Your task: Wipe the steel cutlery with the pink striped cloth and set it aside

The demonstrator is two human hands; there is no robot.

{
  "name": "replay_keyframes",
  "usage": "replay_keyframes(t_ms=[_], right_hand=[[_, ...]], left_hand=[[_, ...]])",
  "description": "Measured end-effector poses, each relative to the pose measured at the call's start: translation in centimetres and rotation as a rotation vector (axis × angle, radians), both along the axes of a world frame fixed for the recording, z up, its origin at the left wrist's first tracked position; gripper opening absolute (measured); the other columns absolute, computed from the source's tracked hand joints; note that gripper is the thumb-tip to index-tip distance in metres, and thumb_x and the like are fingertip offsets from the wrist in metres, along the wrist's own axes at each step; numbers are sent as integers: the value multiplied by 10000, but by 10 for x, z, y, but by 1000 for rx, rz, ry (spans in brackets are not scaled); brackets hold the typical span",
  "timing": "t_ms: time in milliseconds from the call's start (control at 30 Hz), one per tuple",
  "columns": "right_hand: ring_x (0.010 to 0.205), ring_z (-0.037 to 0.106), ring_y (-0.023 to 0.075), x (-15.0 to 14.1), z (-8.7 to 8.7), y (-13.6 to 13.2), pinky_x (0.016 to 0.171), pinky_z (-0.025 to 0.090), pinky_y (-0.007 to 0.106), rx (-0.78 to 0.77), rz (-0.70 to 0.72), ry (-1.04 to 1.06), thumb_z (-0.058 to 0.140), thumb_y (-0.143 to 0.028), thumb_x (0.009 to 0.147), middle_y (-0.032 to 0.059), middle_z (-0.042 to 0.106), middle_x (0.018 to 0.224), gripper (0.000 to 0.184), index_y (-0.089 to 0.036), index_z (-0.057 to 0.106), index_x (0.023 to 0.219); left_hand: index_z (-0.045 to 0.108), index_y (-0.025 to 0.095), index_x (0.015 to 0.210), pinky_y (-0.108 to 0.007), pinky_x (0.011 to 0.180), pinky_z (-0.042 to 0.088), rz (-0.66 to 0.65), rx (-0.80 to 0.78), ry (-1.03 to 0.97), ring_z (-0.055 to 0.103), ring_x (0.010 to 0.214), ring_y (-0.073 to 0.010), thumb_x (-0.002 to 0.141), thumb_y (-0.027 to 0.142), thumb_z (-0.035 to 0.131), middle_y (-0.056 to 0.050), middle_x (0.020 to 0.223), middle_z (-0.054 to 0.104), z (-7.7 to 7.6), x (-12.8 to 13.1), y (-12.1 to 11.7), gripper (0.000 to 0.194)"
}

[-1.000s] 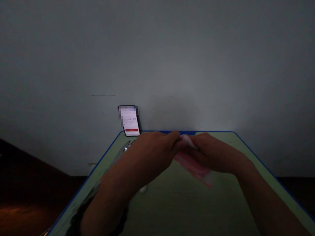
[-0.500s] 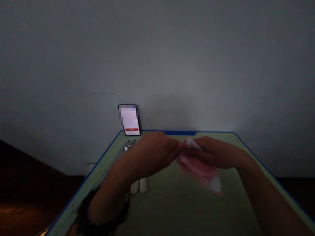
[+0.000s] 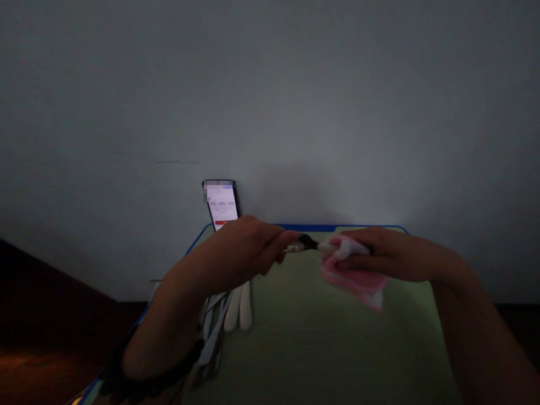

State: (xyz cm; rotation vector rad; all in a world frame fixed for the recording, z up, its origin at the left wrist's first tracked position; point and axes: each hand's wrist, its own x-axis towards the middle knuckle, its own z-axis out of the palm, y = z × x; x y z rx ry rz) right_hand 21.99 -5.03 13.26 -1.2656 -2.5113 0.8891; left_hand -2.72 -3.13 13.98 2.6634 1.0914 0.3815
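Note:
Over the table, my left hand (image 3: 257, 244) pinches the shiny metal end of a piece of cutlery (image 3: 311, 243) with a pale handle. Its head is partly behind my fingers, so I cannot tell its exact kind. My right hand (image 3: 386, 253) is closed on a pink and white cloth (image 3: 356, 278), which wraps the handle's far end. A loose corner of the cloth hangs down below the fingers. Beneath my left forearm lie two pale cutlery handles (image 3: 239, 309) and several metal pieces of cutlery (image 3: 208, 351), partly hidden.
A phone (image 3: 222, 208) showing a timer leans against the grey wall (image 3: 316, 112) at the table's far left. The greenish table (image 3: 320, 349) has a blue edge. A dark frilly band circles my left forearm.
My hands have moved apart, the right one going right with the cloth. The cutlery between them, hidden before, now shows. My left forearm has shifted left, uncovering more cutlery on the table.

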Motion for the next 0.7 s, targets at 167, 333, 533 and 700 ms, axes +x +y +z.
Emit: replay_keyframes(t_ms=[167,333,533,700], right_hand=[[675,536,138,-9,-8,1,594,346,240,304,-153,-182,491,-476,803,18,634,794,307,-222,629,910],[798,536,165,-20,-13,2,679,335,272,641,-225,-322,497,-288,837,10,630,855,156,-262,625,922],[733,523,142,-23,-12,0,630,321,253,612,-193,-227,514,-366,823,10,616,829,184,-230,604,908],[612,476,106,-26,-7,-4,550,275,235,425,-63,-125,492,-452,813,-6,600,735,265,-201,568,777]], left_hand=[[592,177,690,-215,563,362,62,-157,44,556,571,-117,908,438,278,5,631,617,-11,2,6,463],[532,181,739,-228,583,368,40,-251,19,517,601,-124,924,408,210,4,665,565,-21,10,10,436],[454,181,854,-223,556,374,5,-349,-67,470,590,-115,911,457,244,18,684,504,-18,7,10,352],[450,183,921,-229,543,364,-47,-236,8,489,622,-130,899,465,318,0,739,527,-15,11,-3,312]])
